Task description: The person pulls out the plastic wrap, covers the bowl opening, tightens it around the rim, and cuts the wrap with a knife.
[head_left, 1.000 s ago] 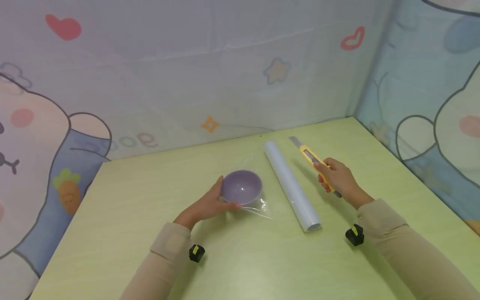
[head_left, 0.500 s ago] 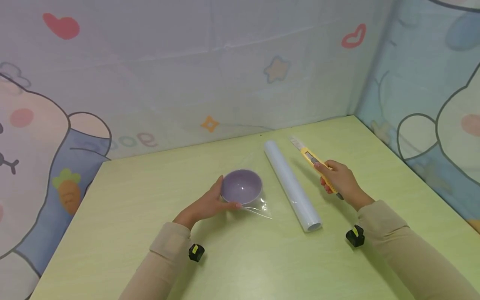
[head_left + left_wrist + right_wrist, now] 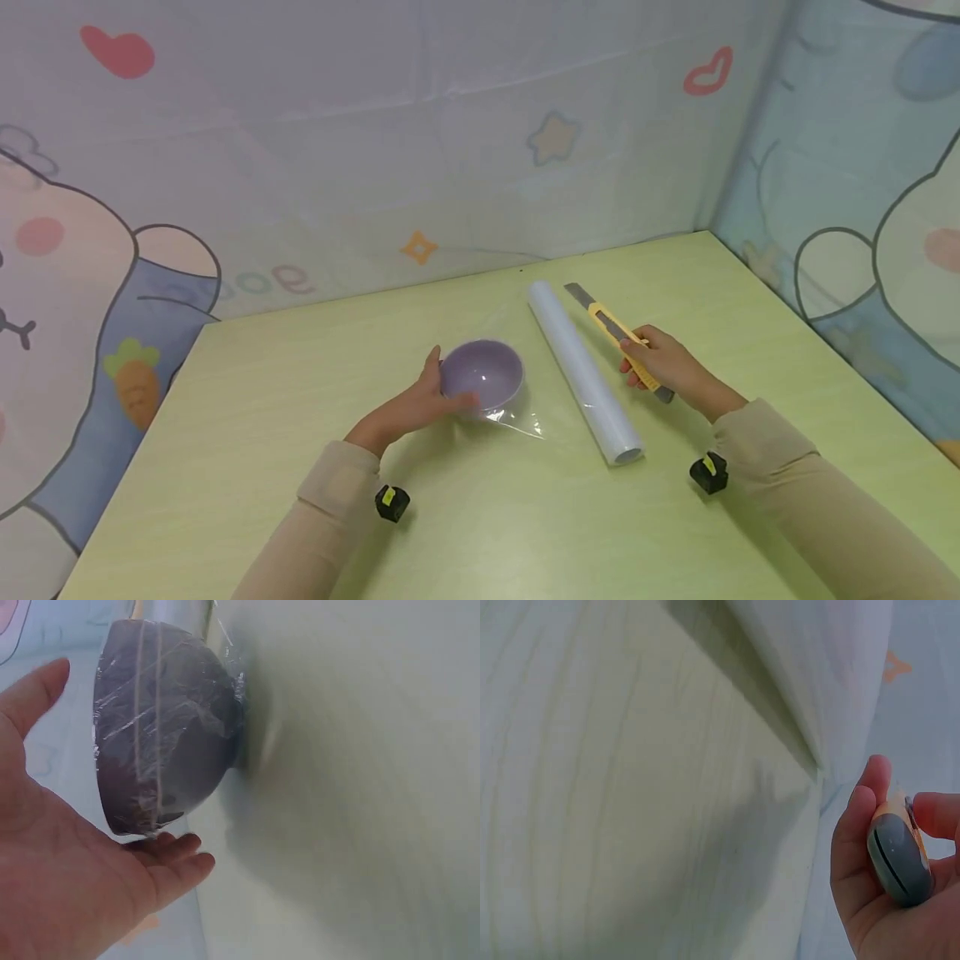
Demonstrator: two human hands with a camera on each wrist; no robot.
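Observation:
A purple bowl [image 3: 482, 374] stands on the table with clear film stretched over its outside, as the left wrist view shows. My left hand [image 3: 412, 408] is at the bowl's left side. In the left wrist view its thumb [image 3: 46, 694] is held off the bowl, while the other fingers [image 3: 180, 874] lie by the rim, relaxed. My right hand [image 3: 667, 363] grips a yellow utility knife [image 3: 615, 327] above the table, its blade extended and pointing away toward the back left. The knife's grey end [image 3: 900, 859] shows in the right wrist view.
A roll of cling film [image 3: 581, 371] lies slantwise between the bowl and the knife. Loose clear film [image 3: 525, 423] spreads from the bowl toward it. The pale green table [image 3: 487, 533] ends at a printed cloth wall [image 3: 480, 167] behind and at the right.
The thumb of my left hand has lifted from the film at the bowl's front rim. My right hand has brought the knife left, its blade nearer the roll.

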